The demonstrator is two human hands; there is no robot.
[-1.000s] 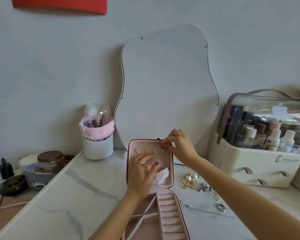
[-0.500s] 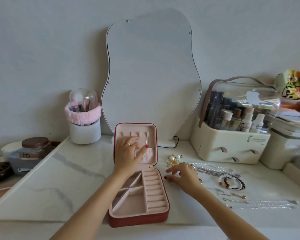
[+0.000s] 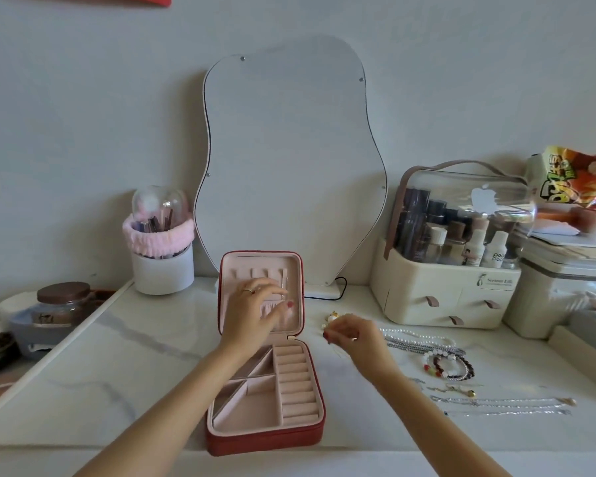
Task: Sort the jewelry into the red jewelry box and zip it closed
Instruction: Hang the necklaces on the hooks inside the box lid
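The red jewelry box (image 3: pixel 265 438) lies open at the table's middle, its pink compartments holding nothing I can see. Its lid (image 3: pixel 228 270) stands upright, and my left hand (image 3: pixel 255 315) rests with relaxed fingers on the lid's pink lining. My right hand (image 3: pixel 355 342) hovers just right of the box with fingertips pinched on a small, blurred jewelry piece. A gold and pearl ornament (image 3: pixel 331 318) lies beside it. Further right lie a pearl necklace (image 3: pixel 417 340), beaded bracelets (image 3: pixel 451 366) and thin silver chains (image 3: pixel 496 404).
A wavy mirror (image 3: pixel 286 166) leans on the wall behind the box. A cream cosmetics organiser (image 3: pixel 444 297) stands at the right, with a snack bag (image 3: pixel 572 180) beyond it. A white brush holder (image 3: pixel 162 270) and a brown-lidded jar (image 3: pixel 62 301) sit at the left.
My right hand left the lid's top edge, dropped to the jewelry on the table, and now lifts with fingers pinched. My left hand stayed on the lid lining.
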